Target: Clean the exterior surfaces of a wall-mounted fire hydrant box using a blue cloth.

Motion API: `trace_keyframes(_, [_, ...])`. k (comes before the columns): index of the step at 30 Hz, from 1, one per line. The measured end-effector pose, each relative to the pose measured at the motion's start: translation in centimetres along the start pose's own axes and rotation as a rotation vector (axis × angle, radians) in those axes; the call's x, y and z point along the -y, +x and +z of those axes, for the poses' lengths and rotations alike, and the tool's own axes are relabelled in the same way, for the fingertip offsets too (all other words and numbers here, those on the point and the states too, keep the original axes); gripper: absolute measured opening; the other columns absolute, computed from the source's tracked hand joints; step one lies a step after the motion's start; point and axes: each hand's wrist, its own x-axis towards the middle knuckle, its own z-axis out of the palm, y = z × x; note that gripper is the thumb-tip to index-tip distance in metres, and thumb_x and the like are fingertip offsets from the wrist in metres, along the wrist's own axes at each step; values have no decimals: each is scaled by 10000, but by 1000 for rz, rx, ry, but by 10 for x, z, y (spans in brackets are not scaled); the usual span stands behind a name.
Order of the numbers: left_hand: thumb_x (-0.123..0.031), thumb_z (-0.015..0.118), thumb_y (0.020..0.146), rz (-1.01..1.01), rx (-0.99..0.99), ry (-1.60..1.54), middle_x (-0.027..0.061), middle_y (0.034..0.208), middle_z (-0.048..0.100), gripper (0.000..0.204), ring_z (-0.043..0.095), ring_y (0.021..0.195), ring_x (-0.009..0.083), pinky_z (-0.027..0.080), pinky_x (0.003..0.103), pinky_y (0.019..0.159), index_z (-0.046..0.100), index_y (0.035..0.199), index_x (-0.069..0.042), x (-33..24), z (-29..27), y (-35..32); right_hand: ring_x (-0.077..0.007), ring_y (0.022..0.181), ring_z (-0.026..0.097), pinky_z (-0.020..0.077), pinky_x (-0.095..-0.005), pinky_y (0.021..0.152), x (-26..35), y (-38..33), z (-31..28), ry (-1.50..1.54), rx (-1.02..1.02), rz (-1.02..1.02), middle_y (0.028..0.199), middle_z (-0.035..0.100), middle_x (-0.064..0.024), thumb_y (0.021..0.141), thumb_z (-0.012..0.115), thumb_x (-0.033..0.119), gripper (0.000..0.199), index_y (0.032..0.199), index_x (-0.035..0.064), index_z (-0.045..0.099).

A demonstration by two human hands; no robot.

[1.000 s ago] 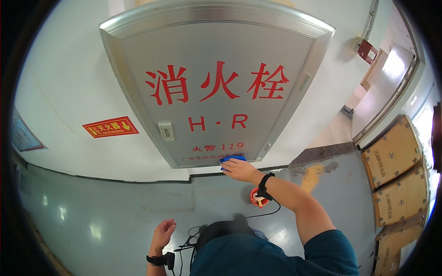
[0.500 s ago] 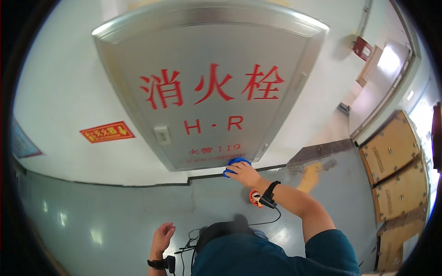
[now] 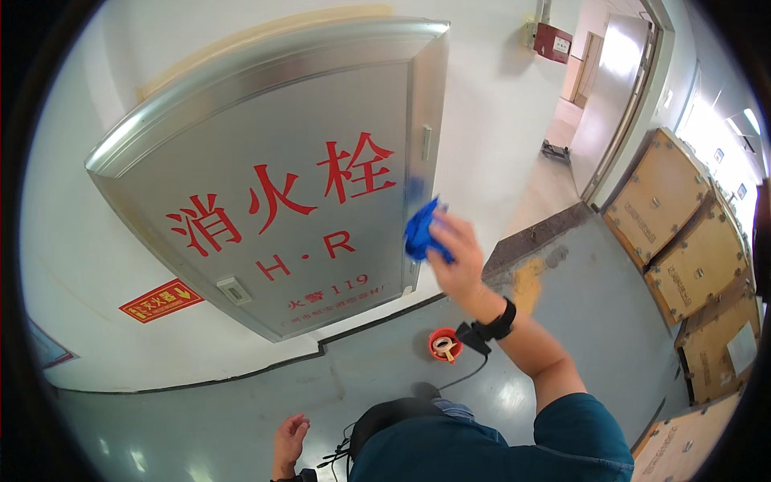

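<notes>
A crumpled blue cloth (image 3: 422, 231) is gripped in my right hand (image 3: 459, 253), whose fingers are bent over it. Cloth and hand are at the lower right side of a silver-grey metal wall cabinet (image 3: 313, 104) with red lettering; whether the cloth touches its frame I cannot tell. My left hand (image 3: 289, 442) hangs low over the floor, holding nothing, its fingers loosely curled and apart. A small white latch (image 3: 233, 291) sits on the left part of the cabinet door, and hinges show along its right side.
On the floor below my right forearm stands a red bucket (image 3: 443, 344) with a tape roll inside. Wooden crates (image 3: 654, 197) line the right side. An open door (image 3: 614, 88) is at the upper right. A red box (image 3: 552, 42) and a red-yellow sign (image 3: 161, 301) are on the wall.
My right hand has gone from the cabinet's bottom edge up to its right side, still with the blue cloth. The view has turned toward the right. My left hand stays low.
</notes>
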Motion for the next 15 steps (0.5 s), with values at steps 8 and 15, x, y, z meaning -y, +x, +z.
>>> trace_keyframes(8, [-101, 612, 927, 42, 18, 20, 101, 1043, 694, 296, 656, 951, 158, 506, 277, 856, 588, 1194, 24, 0, 0, 3, -325, 1092, 596, 467, -363, 949, -5, 129, 15, -75, -353, 3, 1247, 588, -179, 851, 637, 49, 388, 1235, 19, 595])
trace_keyframes(15, [-91, 612, 925, -20, -36, -19, 112, 1051, 695, 301, 656, 957, 165, 509, 278, 853, 585, 1202, 23, 1, 2, -10, -254, 1074, 597, 452, -336, 946, -18, 95, 35, 102, -306, 326, 1203, 602, -169, 916, 588, 134, 438, 1326, 2, 507])
